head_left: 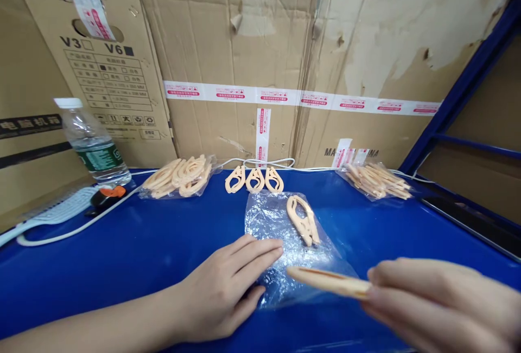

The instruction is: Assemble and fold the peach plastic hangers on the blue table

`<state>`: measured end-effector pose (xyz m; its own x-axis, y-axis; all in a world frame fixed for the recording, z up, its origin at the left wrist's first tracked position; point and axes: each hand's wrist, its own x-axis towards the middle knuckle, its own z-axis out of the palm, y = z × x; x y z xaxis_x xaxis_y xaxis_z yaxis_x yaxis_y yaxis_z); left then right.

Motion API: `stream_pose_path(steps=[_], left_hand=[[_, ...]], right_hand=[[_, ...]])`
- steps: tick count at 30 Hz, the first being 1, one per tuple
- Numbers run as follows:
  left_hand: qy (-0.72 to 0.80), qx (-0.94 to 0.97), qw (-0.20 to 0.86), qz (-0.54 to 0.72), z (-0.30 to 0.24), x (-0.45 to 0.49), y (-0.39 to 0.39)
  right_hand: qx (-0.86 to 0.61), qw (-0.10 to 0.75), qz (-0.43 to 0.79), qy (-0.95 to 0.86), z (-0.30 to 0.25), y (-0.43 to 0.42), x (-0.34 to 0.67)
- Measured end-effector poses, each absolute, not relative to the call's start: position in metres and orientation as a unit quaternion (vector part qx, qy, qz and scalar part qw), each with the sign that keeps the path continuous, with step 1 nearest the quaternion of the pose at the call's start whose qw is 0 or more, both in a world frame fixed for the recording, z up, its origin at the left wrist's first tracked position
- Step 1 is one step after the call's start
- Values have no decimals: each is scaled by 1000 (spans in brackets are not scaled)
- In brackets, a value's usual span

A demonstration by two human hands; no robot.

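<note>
Apparently, the handling was only partway through. The right hand [442, 301] gripped a beige piece [328, 281] narrowly, thumb against fingers, holding it edge-on over the near right part of a clear bag [264, 217]. That piece had yet to be set down. The left hand [223, 285] rested at the bag's near left, fingers stretched out, thumb apart, with no piece in its grasp.

A loose piece [303, 220] lay at the bag's far right; whether on the film or inside it could not be told. Just beyond the bag, a row of three pieces [255, 180] was already laid out side by side on the blue table [171, 250].

More remained in wrapping: a left bundle [179, 177] near the bottle [95, 149], and a right bundle [376, 180] by the cardboard [228, 130]. Their pieces overlapped too much to count, and nothing showed whether either bundle was finished or waiting.
</note>
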<state>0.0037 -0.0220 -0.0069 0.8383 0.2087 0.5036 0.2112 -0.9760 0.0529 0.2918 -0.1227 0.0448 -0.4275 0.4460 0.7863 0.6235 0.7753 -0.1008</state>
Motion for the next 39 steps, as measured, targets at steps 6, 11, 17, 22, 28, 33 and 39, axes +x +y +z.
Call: stream_pose_path(steps=[6,11,17,22,28,33,39], left_hand=[[-103,-957,9,-272,-9,3,-22],[-98,-955,-3,-280,-8,5,-22],[-96,-956,-10,-278,-9,4,-21],[-92,-954,-17,-283,-7,4,-21],[-100,-956,-22,-274,-6,5,-21],[-93,-955,-25,-281,-11,4,-19],[-94,-958,-27,-271,-9,4,-19]], right_hand=[[-255,170,-183,-934,40,-100,238],[-264,149,-220,-927,10,-70,230],[-293,149,-236,-915,-9,-61,222],[-303,228,8,-925,36,-71,234],[-391,296,-58,-869,52,36,270],[-376,132,-50,-916,21,128,278],[-400,69,-75,-911,14,150,290]])
